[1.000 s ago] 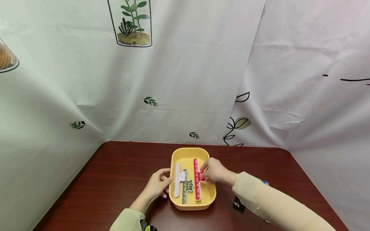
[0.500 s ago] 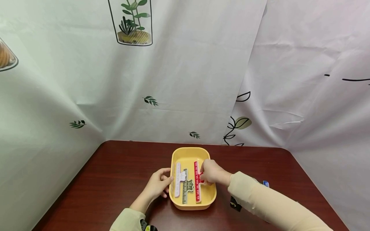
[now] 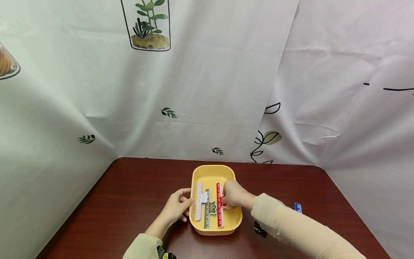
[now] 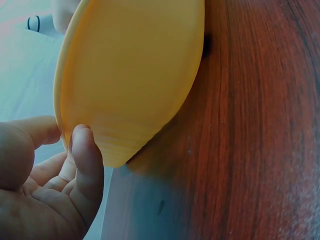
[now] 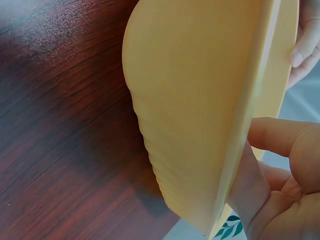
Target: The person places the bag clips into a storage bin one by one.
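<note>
A yellow plastic tray (image 3: 216, 233) stands on the table, with three long clips printed with piano keys lying lengthwise inside. On the left is a pale lilac clip (image 3: 198, 203), beside it a dark green and white clip (image 3: 206, 214). My right hand (image 3: 236, 194) reaches over the right rim and pinches the tab of the red clip (image 3: 219, 210); the fingertips are partly hidden. With thumb and fingers, my left hand (image 3: 176, 205) holds the tray's left rim. The left wrist view shows that hand (image 4: 60, 185) pinching the tray wall (image 4: 135, 65).
A blue and white piece (image 3: 298, 207) lies on the dark red wooden table (image 3: 145, 180), partly behind the right sleeve (image 3: 291, 223). A white patterned curtain (image 3: 200, 90) hangs behind and along the sides of the table.
My right hand has shifted slightly left and nearer, and the red clip has slid toward the tray's near end. More of the blue piece shows past the sleeve. The left hand stays put.
</note>
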A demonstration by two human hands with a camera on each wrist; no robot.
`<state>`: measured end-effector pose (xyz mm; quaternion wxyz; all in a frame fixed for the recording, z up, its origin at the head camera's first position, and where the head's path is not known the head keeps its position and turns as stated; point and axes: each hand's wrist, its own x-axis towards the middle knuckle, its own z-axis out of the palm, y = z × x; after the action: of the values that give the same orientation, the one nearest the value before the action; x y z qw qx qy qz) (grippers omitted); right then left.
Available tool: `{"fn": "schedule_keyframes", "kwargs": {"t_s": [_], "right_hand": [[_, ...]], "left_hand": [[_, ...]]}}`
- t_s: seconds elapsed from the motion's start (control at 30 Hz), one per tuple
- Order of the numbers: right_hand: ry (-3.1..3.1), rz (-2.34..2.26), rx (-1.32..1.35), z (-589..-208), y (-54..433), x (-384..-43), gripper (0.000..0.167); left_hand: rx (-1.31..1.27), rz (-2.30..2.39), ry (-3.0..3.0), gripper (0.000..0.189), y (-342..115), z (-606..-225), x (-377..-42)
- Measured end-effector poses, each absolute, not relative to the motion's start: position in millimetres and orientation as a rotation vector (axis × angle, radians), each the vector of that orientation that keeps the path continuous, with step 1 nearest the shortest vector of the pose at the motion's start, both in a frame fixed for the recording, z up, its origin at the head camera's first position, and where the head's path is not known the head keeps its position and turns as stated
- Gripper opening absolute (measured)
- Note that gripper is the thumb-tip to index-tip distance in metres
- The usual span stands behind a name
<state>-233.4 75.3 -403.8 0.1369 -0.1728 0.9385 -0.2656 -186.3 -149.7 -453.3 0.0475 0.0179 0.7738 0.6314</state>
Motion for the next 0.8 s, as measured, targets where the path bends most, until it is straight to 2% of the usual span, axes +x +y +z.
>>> {"fn": "schedule_keyframes", "kwargs": {"t_s": [0.33, 0.8], "right_hand": [[2.729, -0.714, -0.522, -409.2, 69.3, -231.4, 0.026], [2.712, -0.686, -0.484, -412.7, 65.7, -231.7, 0.026]], "left_hand": [[0.058, 1.929, 2.354, 0.045, -149.9, -453.8, -186.8], [0.041, 1.917, 2.368, 0.044, -148.5, -451.7, -184.7]]}}
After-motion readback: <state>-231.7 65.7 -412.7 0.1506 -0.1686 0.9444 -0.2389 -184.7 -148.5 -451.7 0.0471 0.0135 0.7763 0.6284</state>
